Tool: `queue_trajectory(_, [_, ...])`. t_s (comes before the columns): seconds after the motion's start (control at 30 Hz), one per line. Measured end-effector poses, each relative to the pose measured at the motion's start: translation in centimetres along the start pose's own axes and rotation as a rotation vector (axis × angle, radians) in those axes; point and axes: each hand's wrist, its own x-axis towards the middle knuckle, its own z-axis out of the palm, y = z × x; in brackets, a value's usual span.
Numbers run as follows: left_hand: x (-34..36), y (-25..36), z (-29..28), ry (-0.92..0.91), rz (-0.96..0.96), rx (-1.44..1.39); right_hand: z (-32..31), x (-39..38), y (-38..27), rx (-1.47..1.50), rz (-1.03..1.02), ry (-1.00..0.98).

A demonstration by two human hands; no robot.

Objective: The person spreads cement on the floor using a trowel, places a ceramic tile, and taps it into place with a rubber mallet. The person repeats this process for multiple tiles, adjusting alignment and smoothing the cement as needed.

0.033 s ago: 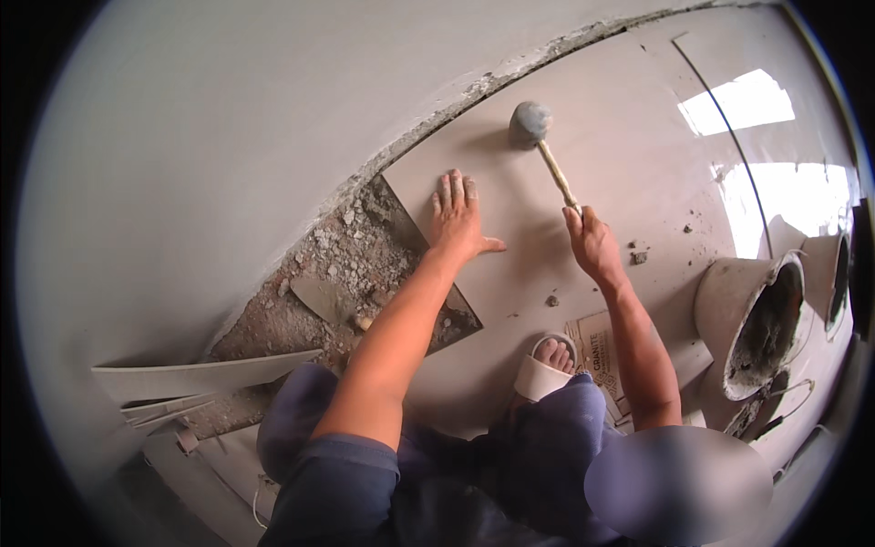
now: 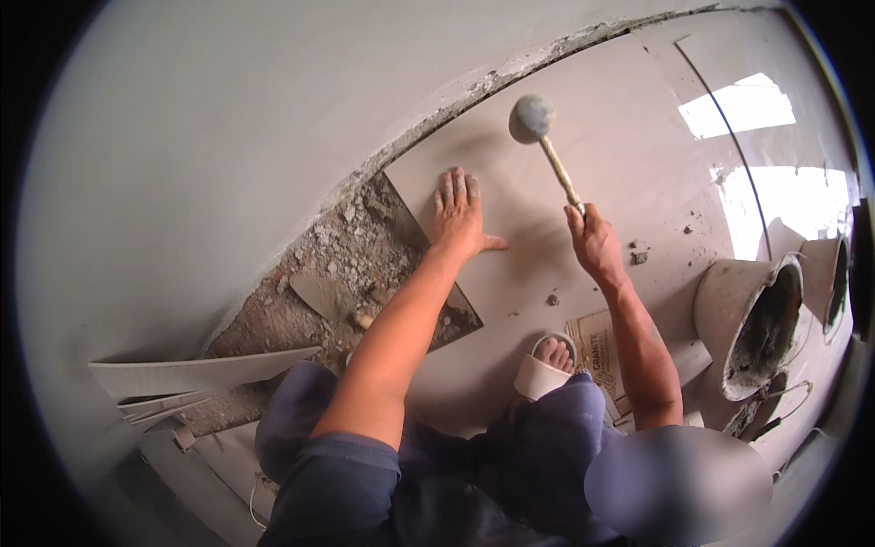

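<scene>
My left hand (image 2: 458,217) lies flat on a large beige floor tile (image 2: 510,182), fingers spread, close to the tile's left edge. My right hand (image 2: 598,244) is wrapped around the wooden handle of a rubber mallet (image 2: 532,119). The mallet's grey head is held above the tile, near the wall side, and casts a soft shadow on it. Left of the tile is a bed of rubble and mortar (image 2: 342,246), where a trowel (image 2: 319,296) lies, its handle partly covered by my left forearm.
A wall (image 2: 200,182) with a ragged lower edge runs along the left. Two mortar-stained buckets (image 2: 720,310) (image 2: 828,273) stand at right. Cut tile strips (image 2: 200,376) lie at lower left. Crumbs of mortar (image 2: 640,258) and a piece of cardboard (image 2: 597,356) are on the tiles, near my sandalled foot (image 2: 547,365).
The mallet head has shifted slightly upward in the picture, with a small turn of my right hand. My left hand stays in place on the tile.
</scene>
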Motion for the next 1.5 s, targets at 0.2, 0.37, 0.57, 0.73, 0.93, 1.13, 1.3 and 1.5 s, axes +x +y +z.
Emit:
queue_trajectory(0.2, [-0.2,-0.1,-0.4,0.013,0.019,0.042,1.2,-1.1,1.2,-0.025,-0.062,-0.018])
queue_trajectory(0.37, [-3.8,-0.7,1.4,-0.073,0.126,0.086,-0.1,-4.3,1.6,0.025,-0.031,0.051])
queue_trajectory(0.57, [-5.9,-0.9,2.2,-0.058,0.192,0.186,0.8,-9.7,3.5,0.219,0.056,0.027])
queue_trajectory(0.73, [-5.8,-0.8,2.0,-0.077,0.182,0.188,2.0,-11.4,4.8,0.009,-0.072,-0.002])
queue_trajectory(0.93, [-5.9,-0.6,2.1,-0.083,0.184,0.204,2.2,-13.2,5.6,-0.099,-0.03,-0.076])
queue_trajectory(1.13, [-5.9,-0.4,1.9,-0.115,0.164,0.224,2.4,-13.5,6.6,-0.155,0.063,-0.132])
queue_trajectory(1.3, [-9.3,-0.2,3.8,-0.179,0.233,0.16,2.9,-13.4,8.3,-0.061,0.065,-0.05])
queue_trajectory(1.5, [-11.7,-0.7,5.8,-0.128,0.29,0.106,3.6,-14.1,9.3,-0.051,0.034,-0.033])
